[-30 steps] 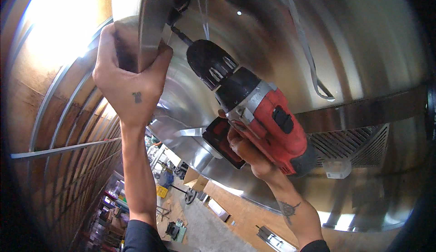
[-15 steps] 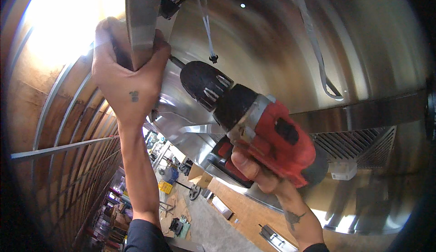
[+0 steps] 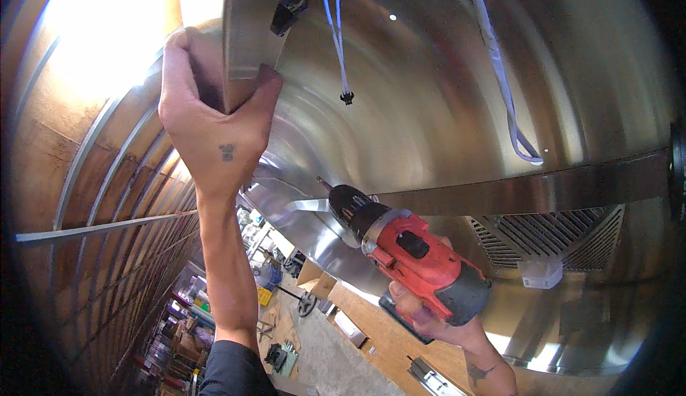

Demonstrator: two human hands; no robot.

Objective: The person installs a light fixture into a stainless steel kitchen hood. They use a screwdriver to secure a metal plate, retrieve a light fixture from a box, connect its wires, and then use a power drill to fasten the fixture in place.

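My left hand (image 3: 221,124) reaches up and grips the lower end of a metal panel (image 3: 246,32), thumb on one side and fingers on the other. In my right hand (image 3: 429,314) is a red and black cordless drill (image 3: 421,260), held by its handle. Its black chuck (image 3: 350,207) points up and left, and the bit (image 3: 324,182) stands apart from the panel. Behind the drill spreads a large brushed stainless steel housing (image 3: 414,110). A pair of thin wires (image 3: 339,46) with a small black connector hangs inside it, right of the panel.
A grey cable (image 3: 500,74) loops down the housing at right. Slotted vent grilles (image 3: 564,239) sit below, with a small clear plastic box (image 3: 542,273) at them. A wooden workbench (image 3: 393,339) lies beneath. Wooden ceiling panels with metal strips (image 3: 107,182) fill the left.
The drill in my right hand has drawn back, down and away from the panel, so its bit now shows clear of my left hand. My left hand keeps its grip on the panel.
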